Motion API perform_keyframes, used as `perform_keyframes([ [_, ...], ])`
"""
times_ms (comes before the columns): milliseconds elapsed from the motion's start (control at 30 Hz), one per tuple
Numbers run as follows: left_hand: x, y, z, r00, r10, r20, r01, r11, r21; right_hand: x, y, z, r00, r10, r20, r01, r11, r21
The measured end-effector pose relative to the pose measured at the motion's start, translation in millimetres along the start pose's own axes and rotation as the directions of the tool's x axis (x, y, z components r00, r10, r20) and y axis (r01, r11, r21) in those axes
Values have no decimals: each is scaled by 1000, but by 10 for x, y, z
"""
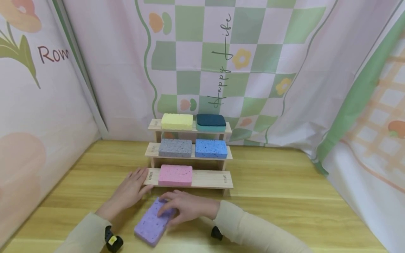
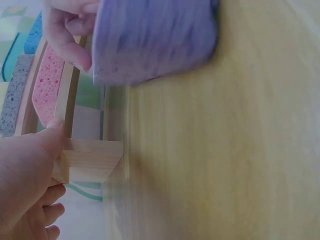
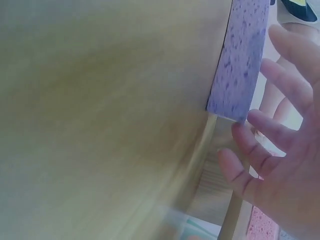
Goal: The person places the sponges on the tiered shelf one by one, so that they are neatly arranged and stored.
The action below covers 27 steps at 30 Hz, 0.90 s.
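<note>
A purple sponge (image 1: 148, 225) with dark flecks lies slantwise on the table in front of a three-tier wooden stand (image 1: 207, 179). Over its upper right part is my right hand (image 1: 187, 206), fingers spread and loosely bent. In the right wrist view those fingertips come right up to the sponge's side (image 3: 240, 60) and end. My left hand (image 1: 128, 189) holds the left end of the stand's lowest step. Its thumb (image 2: 52, 137) presses the step's front edge, with the other fingers on the far side. A pink sponge (image 1: 175, 175) sits on that step, left of its middle.
Grey (image 1: 175, 148) and blue (image 1: 211, 149) sponges sit on the middle step. The top step carries a yellow sponge (image 1: 177, 121) and a teal sponge with a dark top (image 1: 211, 122). Printed curtains (image 1: 120, 88) enclose the wooden table (image 1: 278, 182) at the back and sides.
</note>
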<state>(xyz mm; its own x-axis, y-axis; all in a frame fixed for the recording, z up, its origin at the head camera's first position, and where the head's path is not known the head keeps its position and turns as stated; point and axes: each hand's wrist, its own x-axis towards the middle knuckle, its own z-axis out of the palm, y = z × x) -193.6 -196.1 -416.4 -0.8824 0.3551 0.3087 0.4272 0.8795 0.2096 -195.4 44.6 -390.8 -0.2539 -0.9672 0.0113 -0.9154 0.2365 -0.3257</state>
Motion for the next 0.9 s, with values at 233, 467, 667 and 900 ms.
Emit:
perform_keyframes([
  [233, -6, 14, -11, 1000, -1, -5, 1, 1000, -5, -43, -45, -18, 997, 24, 72, -30, 996, 87],
  [467, -10, 18, -16, 1000, -5, 9, 5, 1000, -1, -53, -59, 3, 994, 33, 108, -43, 995, 94],
  [667, -9, 17, -16, 1000, -7, 4, 7, 1000, -11, -60, -64, -2, 994, 27, 106, -37, 995, 95],
  [900, -6, -8, 11, 1000, -3, 11, 3, 1000, -3, -110, -95, -26, 995, 32, 91, -40, 995, 94],
])
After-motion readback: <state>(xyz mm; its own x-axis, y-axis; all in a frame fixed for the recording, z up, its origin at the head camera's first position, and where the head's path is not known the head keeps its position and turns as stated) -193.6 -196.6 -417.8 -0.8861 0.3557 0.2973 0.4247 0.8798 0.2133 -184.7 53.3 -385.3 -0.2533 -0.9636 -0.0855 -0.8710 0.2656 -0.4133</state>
